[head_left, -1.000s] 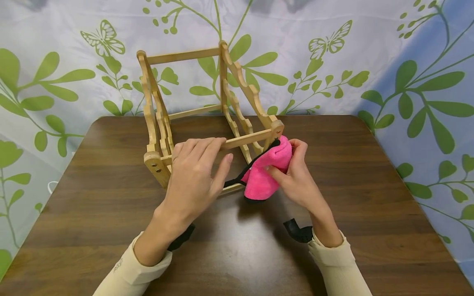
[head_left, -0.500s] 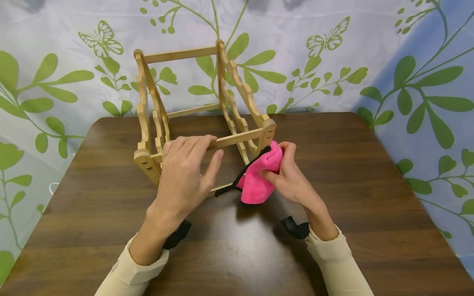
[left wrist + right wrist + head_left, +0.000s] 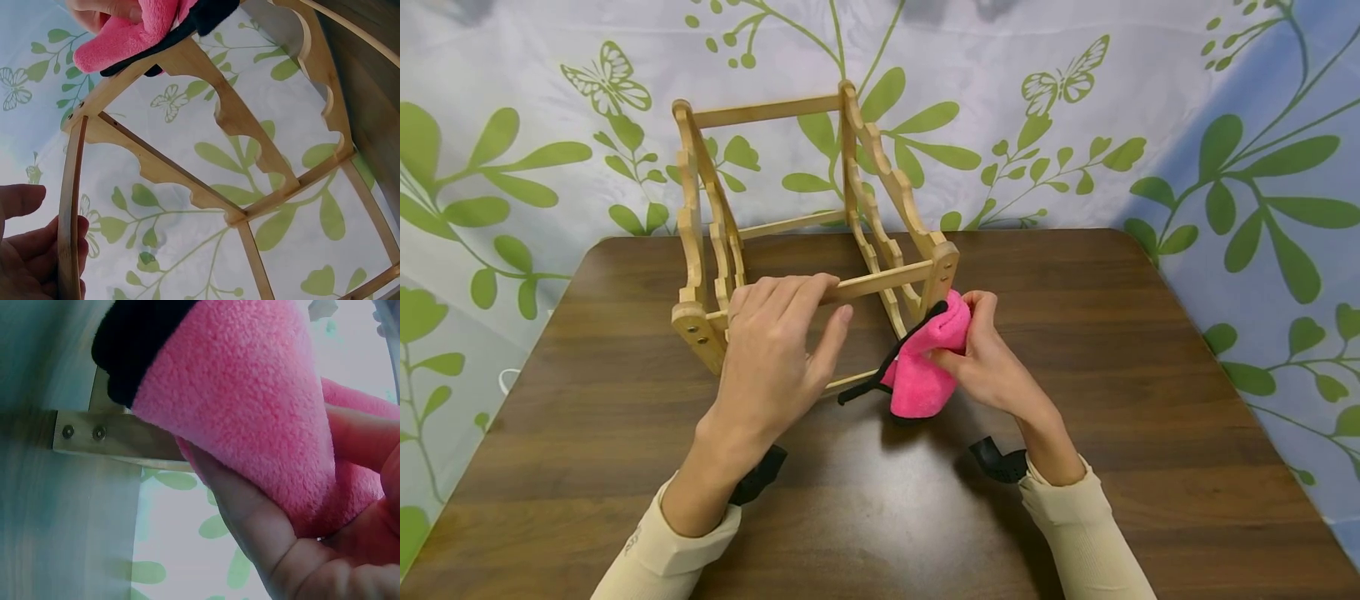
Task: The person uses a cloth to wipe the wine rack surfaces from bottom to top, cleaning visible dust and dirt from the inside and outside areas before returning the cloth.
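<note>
The bench [image 3: 1135, 358] stretches wide to the right of the pale wooden rack [image 3: 887, 278], its rear edge running along the leafy backdrop [image 3: 1060, 179]. The left hand [image 3: 771, 337] holds the rack's front upper rail, fingers hooked over, thumb apart. At the front right corner, the right hand [image 3: 1000, 362] pinches a folded, fuzzy pink cloth [image 3: 923, 379] edged in black.
</note>
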`<act>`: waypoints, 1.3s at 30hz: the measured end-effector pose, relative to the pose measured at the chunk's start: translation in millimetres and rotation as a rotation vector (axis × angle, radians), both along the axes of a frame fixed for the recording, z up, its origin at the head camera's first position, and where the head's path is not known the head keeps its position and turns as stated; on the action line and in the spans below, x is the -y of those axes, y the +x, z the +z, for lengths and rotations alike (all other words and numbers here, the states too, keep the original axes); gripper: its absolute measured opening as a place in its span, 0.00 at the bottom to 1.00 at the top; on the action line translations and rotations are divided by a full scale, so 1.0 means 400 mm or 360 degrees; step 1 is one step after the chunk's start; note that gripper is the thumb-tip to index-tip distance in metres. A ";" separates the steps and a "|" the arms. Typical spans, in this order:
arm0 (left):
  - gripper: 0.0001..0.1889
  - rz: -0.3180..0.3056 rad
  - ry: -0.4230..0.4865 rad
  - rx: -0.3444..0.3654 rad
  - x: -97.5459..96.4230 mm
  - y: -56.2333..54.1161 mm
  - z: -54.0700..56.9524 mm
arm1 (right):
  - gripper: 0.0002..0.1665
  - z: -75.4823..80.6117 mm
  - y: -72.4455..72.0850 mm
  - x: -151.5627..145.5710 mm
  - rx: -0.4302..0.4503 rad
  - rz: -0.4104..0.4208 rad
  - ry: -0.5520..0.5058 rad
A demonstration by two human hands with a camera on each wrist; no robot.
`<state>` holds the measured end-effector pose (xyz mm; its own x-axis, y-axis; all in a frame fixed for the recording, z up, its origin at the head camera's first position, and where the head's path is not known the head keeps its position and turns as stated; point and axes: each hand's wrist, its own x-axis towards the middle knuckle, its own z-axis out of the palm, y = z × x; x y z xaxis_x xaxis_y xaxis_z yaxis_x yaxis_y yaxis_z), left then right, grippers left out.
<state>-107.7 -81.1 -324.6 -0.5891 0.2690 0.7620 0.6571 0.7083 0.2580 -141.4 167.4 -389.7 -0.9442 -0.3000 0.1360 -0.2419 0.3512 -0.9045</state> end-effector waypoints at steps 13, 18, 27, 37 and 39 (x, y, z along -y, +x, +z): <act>0.10 0.0008 0.0044 -0.0015 0.024 0.004 -0.001 | 0.35 -0.020 -0.001 0.001 0.0057 0.0153 0.0061; 0.09 -0.0002 0.0056 -0.0014 0.026 0.005 -0.001 | 0.33 -0.031 -0.003 -0.002 0.0023 0.0179 0.0123; 0.09 0.0048 0.0154 -0.0092 0.024 0.003 -0.006 | 0.34 0.013 -0.005 -0.056 0.0031 0.0143 0.0183; 0.11 0.0079 0.0296 -0.0189 0.018 0.000 -0.015 | 0.37 0.075 0.008 -0.096 -0.0740 -0.0185 -0.0471; 0.11 0.0077 0.0327 -0.0214 0.018 0.000 -0.016 | 0.36 0.080 0.008 -0.089 -0.0854 -0.0180 -0.0665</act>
